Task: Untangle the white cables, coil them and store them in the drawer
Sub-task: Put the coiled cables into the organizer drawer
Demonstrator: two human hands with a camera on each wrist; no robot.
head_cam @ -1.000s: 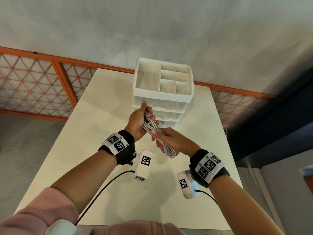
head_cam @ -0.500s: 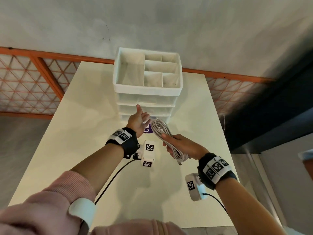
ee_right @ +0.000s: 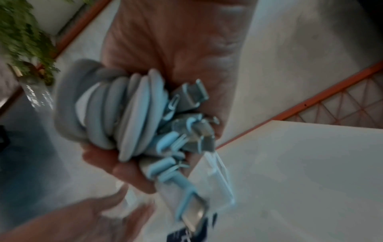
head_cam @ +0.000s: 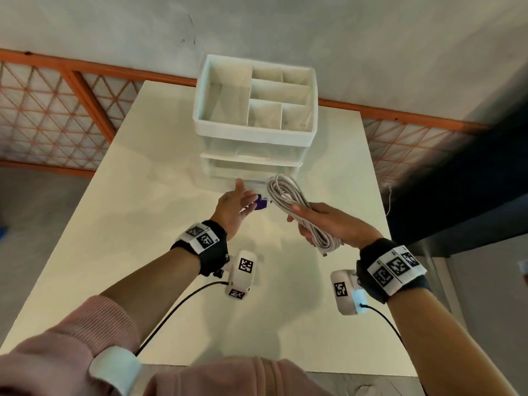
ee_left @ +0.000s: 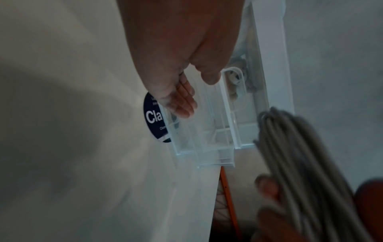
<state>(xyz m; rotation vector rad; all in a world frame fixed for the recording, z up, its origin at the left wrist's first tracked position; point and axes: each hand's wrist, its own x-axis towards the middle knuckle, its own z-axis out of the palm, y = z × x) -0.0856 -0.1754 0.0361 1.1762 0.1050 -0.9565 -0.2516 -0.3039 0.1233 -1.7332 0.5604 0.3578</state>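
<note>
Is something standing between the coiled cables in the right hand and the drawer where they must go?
Nothing visible does. The right hand grips the coiled cables just in front of the drawer unit. The left hand reaches open toward the bottom drawer; whether it is pulled out far enough is unclear.

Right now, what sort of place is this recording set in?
Probably a plain indoor workspace, not a furnished home: a bare white table holding only a plastic drawer organizer, against an unfinished grey wall with orange lattice railing.

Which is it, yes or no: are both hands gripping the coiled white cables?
No: only the right hand grips the coiled white cables; the left hand reaches open toward the drawer.
</note>
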